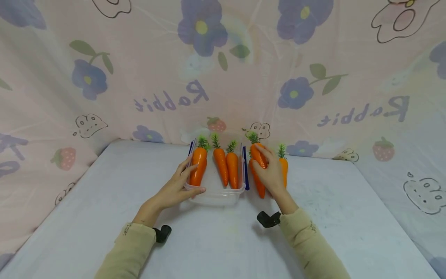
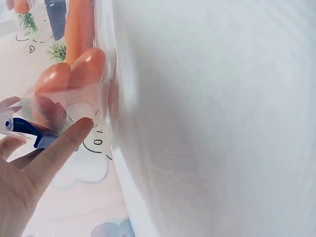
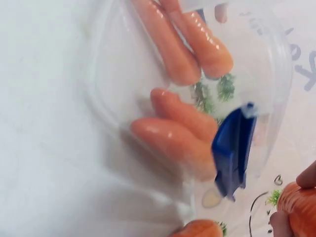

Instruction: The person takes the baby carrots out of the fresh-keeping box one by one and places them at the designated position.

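Left arm and right arm extended forward over surface, angling inward, hands toward far edge. Beige sleeves end short of bare wrists. Left hand: fingers fairly straight, thumb stretched apart from them, pointing inward. Right hand: thumb and fingers curved in grip. Hands well apart from each other.
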{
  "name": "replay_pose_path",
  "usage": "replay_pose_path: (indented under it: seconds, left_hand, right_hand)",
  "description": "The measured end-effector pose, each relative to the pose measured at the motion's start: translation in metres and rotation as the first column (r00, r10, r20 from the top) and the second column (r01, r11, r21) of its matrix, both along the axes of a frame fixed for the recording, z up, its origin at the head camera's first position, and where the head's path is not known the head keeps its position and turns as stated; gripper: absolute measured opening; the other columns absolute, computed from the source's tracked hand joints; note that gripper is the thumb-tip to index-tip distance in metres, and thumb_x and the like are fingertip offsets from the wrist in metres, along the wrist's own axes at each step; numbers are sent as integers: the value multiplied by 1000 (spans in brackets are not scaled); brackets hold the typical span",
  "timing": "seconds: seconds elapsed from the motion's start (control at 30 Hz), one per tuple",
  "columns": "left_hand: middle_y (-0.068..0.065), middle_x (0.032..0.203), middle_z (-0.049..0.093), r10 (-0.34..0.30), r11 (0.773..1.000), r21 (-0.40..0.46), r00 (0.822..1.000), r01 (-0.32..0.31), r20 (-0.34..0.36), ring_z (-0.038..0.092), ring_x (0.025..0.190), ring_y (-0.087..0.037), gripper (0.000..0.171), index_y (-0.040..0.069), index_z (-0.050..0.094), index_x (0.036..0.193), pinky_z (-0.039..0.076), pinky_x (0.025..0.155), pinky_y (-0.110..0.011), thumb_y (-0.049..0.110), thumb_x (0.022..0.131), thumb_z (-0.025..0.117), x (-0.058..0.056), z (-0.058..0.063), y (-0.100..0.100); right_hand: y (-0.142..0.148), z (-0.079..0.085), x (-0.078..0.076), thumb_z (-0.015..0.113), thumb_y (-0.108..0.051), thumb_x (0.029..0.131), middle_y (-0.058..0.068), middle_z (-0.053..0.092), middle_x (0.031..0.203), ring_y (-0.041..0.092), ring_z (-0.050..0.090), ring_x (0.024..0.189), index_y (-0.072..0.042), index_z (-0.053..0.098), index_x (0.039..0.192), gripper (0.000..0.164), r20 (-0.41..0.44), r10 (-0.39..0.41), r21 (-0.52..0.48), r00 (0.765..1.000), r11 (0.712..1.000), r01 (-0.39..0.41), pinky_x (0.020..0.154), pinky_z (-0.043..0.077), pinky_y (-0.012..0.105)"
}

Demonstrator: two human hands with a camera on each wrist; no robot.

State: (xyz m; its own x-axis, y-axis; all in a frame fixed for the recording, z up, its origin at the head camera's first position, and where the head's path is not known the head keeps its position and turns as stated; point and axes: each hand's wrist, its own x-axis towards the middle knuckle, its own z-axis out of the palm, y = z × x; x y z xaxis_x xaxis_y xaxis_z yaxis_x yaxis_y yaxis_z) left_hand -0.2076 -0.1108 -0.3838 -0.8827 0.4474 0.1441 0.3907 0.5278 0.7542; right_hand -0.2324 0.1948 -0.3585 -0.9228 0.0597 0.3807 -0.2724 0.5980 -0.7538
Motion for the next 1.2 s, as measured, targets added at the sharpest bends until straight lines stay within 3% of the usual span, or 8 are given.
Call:
replay_pose_path:
  seconds: [0.4,0.6,1.03,1.2]
  left_hand:
    - [-5,162,-3,1,1000,8,1000,-1,-4,13,146,-38,87,5,28,150,22,112,-62,45,85,69,0,-1,0]
    - [-7,162,-2,7,1000,-9,1000,-7,-18,14,146,-38,86,6,29,150,22,111,-62,47,85,69,0,-1,0]
    - [-4,162,-4,8,1000,10,1000,-8,6,14,146,-38,88,5,28,150,24,111,-62,47,85,69,2,-1,0]
    - [-3,162,-4,14,1000,12,1000,-14,16,15,146,-38,88,6,28,150,25,110,-63,48,85,69,2,-1,0]
  right_hand:
    - [29,-18,1,59,-10,88,18,42,146,39,46,127,-10,54,136,49,-19,-136,13,990,991,137,97,45,57]
    - [43,-26,0,58,-10,90,18,40,146,38,46,126,-14,51,139,50,19,-155,9,988,988,155,94,47,56]
    - [62,-38,-5,58,-7,88,22,47,139,36,47,122,-7,51,138,50,-63,-220,11,973,975,221,89,44,47]
    - [68,-40,-5,55,-8,91,21,46,139,35,46,119,-7,46,141,51,-53,-244,-10,968,970,244,88,41,45]
